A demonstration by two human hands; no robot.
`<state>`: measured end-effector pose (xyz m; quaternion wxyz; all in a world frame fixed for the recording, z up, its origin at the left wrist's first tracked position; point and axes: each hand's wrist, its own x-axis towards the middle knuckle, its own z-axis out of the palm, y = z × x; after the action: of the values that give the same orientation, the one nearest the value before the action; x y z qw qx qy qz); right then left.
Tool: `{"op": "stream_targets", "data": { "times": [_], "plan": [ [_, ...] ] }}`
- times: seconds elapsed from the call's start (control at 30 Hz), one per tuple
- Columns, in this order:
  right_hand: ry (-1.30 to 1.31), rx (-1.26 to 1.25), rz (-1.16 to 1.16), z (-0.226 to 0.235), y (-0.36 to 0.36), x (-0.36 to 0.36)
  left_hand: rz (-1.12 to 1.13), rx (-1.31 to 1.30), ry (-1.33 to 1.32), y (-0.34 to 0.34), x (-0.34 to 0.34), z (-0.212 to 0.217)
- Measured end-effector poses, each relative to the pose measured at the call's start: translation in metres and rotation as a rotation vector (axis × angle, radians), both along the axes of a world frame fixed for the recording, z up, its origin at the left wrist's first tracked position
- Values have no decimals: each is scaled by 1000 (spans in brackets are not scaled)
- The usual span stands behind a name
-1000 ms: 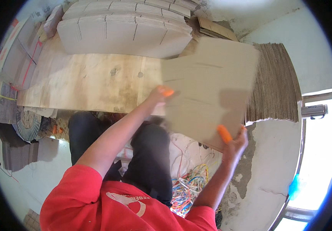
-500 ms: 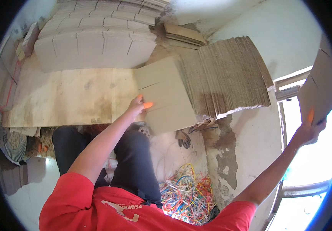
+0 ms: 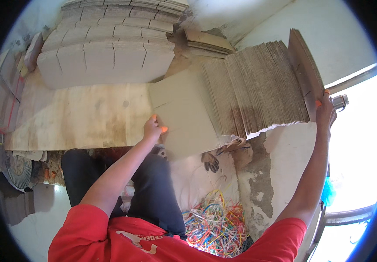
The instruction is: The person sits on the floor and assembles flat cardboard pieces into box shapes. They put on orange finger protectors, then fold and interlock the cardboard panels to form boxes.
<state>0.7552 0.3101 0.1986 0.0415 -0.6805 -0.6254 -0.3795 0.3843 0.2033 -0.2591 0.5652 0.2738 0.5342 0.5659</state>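
Note:
My left hand (image 3: 153,129), with orange finger covers, grips the left edge of a slotted cardboard sheet (image 3: 186,115) that leans at the left end of a row of cardboard sheets (image 3: 262,89). The sheets in that row stand on edge, packed close together. At the row's right end my right hand (image 3: 325,109) is closed on the lower corner of another cardboard piece (image 3: 304,65), upright against the last sheets. Orange covers show on its fingers too. Whether that piece is one sheet or several I cannot tell.
Slotted cardboard stacks (image 3: 105,61) fill the back of the wooden table (image 3: 83,113). More flat cardboard (image 3: 208,41) lies in the far corner. Below are a dark glove (image 3: 210,161) and a tangle of coloured straps (image 3: 216,222). A bright window opening (image 3: 358,144) is at the right.
My right hand has moved left and up, bringing its cardboard piece from the window side against the row's right end. My left hand has shifted slightly left and down, still on its sheet.

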Motion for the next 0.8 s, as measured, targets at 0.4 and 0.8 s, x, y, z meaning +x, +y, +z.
{"op": "stream_targets", "data": {
  "times": [0.4,0.8],
  "plan": [
    [194,206,610,-78,-58,-82,-67,47,139,17,-4,-46],
    [326,-562,38,-316,-113,-183,-263,130,-165,8,-9,-11]
  ]
}}
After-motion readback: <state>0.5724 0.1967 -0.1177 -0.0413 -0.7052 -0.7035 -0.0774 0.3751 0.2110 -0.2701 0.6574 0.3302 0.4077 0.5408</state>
